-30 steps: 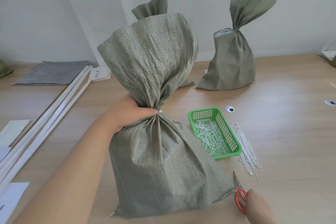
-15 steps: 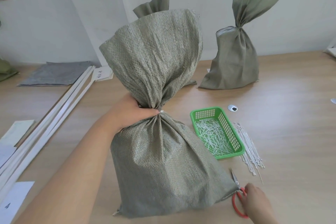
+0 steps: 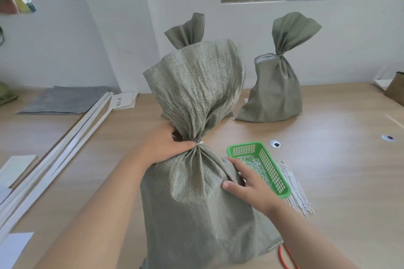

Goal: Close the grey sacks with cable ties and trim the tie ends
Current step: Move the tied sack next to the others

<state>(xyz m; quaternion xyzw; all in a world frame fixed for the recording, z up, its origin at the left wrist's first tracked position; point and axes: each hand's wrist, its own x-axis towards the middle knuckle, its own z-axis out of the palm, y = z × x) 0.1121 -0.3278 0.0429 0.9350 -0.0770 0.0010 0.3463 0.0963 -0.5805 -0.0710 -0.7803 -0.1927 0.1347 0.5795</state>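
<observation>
A grey woven sack (image 3: 196, 203) stands upright in front of me on the wooden table (image 3: 338, 170). A white cable tie (image 3: 199, 143) cinches its neck. My left hand (image 3: 162, 145) grips the neck just left of the tie. My right hand (image 3: 247, 183) rests on the sack's right shoulder, thumb and fingers lying on the fabric. Red-handled scissors (image 3: 286, 256) lie on the table by the sack's lower right corner, mostly hidden by my right forearm. Loose white cable ties (image 3: 293, 188) lie in a bundle right of the green basket (image 3: 273, 168), which holds trimmed tie ends.
Two tied grey sacks stand farther back, one (image 3: 275, 85) at the right and one (image 3: 188, 30) behind the near sack. Long white strips (image 3: 65, 137), papers and a flat grey sheet (image 3: 63, 99) lie at the left. A cardboard box corner (image 3: 395, 87) shows at the right edge.
My right hand has let go of the scissors, which now lie on the table, and has moved up onto the sack's right shoulder. My left hand keeps its hold on the neck.
</observation>
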